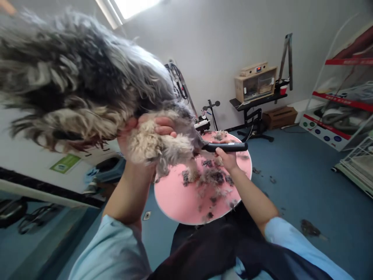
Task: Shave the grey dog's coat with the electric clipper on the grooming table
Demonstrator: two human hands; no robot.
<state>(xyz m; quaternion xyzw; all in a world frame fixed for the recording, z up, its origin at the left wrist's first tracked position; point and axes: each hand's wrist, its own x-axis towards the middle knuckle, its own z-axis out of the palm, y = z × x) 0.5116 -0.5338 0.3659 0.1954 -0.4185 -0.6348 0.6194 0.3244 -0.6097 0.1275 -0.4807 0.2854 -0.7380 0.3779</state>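
Observation:
A shaggy grey-and-cream dog point(96, 70) fills the upper left, its head close to the camera. My left hand point(163, 126) is closed around the dog's cream foreleg, lifting it; part of the palm is hidden by fur. In my right hand point(227, 157) is a black hair clipper point(230, 147), held level with its head against the short-cropped fur of the dog's underside. Beneath the dog is a round pink grooming table point(177, 202), strewn with clumps of cut grey fur point(215, 177).
Against the back wall stands a black stand point(256, 102) bearing a wooden box point(253, 87) with glass doors. A cardboard box point(279, 116) sits below. Shelving with red edges point(338, 99) is at right. Fur tufts point(310, 228) lie on the blue floor point(291, 186).

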